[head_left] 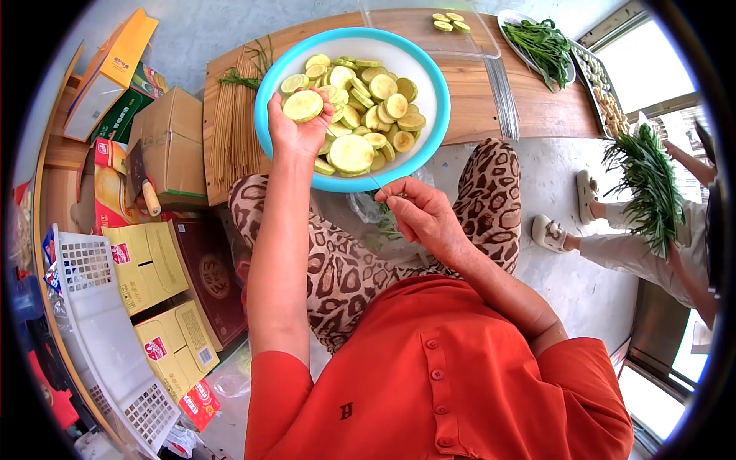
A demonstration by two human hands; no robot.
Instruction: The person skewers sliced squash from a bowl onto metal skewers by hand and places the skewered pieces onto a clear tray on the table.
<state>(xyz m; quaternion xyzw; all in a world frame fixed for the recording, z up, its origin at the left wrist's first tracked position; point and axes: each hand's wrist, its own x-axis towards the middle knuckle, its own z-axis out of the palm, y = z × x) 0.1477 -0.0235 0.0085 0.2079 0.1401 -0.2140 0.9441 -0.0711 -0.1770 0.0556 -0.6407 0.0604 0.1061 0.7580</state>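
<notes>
My left hand (pixel 295 130) is over the left side of a white basin with a turquoise rim (pixel 439 84), its fingers curled round a round zucchini slice (pixel 303 106). Between thumb and fingertips, my right hand (pixel 424 215) pinches a thin skewer (pixel 375 181) just outside the basin's near rim. The skewer points up and left to a large zucchini slice (pixel 351 154), which appears to be threaded on it. Many more zucchini slices (pixel 383 86) are heaped in the basin beneath.
Bamboo sticks (pixel 236 126) lie left of the basin, metal skewers (pixel 502 96) to the right. A clear tray (pixel 425 38) holds several slices. Leafy greens (pixel 539 46) fill a plate behind. At right, another person's hand (pixel 675 151) holds a green bunch (pixel 652 192). Boxes (pixel 169 142) stand left.
</notes>
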